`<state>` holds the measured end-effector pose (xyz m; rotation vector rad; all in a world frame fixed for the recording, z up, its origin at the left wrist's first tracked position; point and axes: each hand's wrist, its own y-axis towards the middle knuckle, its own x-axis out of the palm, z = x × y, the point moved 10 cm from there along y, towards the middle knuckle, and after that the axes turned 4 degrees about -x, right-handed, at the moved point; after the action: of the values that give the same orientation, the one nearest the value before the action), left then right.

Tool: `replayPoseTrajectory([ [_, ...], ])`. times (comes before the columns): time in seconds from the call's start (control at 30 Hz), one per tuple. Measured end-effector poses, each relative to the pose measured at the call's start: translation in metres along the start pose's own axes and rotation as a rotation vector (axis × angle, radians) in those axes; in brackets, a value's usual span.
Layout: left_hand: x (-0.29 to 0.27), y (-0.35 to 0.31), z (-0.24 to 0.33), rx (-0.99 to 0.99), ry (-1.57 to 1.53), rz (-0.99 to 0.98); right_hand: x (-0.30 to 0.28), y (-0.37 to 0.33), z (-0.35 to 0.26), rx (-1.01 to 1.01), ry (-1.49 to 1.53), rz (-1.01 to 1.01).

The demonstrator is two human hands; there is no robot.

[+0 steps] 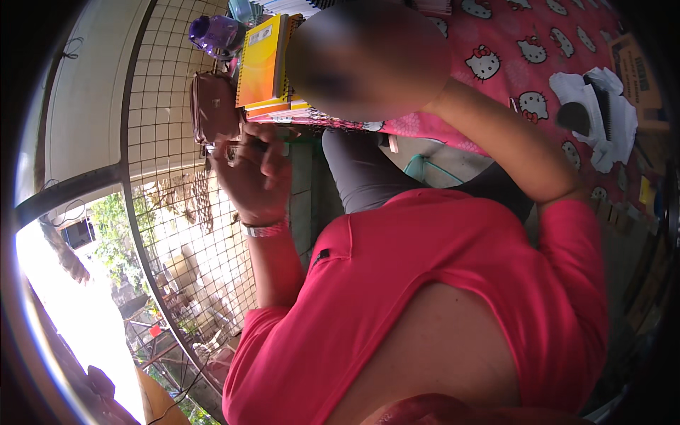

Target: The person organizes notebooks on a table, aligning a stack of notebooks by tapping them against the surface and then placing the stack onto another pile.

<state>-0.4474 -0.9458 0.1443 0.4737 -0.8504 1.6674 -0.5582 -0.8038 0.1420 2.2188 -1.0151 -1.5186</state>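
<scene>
My left hand (pixel 256 173) is raised beside the wire mesh, a silvery band at its wrist. Its fingers are loosely bent and apart, slightly smeared, and I see nothing held firmly in them. Just above the fingertips is a brown bag (pixel 214 106). Next to that, a yellow and orange spiral notebook (pixel 262 60) lies on a stack of notebooks (pixel 273 111) at the table's near left edge. My right forearm (pixel 506 134) reaches over the table toward the stack. A blurred oval covers my right hand (pixel 397 88), so its fingers and anything in them are hidden.
A pink patterned cloth (pixel 489 39) covers the table. On the left stands a purple bottle (pixel 211 37) beside the wire mesh (pixel 159 92). White crumpled plastic (pixel 605 131) and a cardboard box (pixel 637 78) lie at the right. My legs (pixel 368 170) are under the table edge.
</scene>
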Motion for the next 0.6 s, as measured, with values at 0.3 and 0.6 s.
replayPoseTrajectory([
  [0.3, 0.065, 0.094, 0.088, 0.604, 1.875, 0.183, 0.004, 0.006, -0.015, 0.005, 0.159, 0.068],
  [0.6, 0.074, 0.103, 0.048, 0.635, 2.21, 0.114, 0.046, -0.019, -0.008, 0.684, 0.998, -0.58],
])
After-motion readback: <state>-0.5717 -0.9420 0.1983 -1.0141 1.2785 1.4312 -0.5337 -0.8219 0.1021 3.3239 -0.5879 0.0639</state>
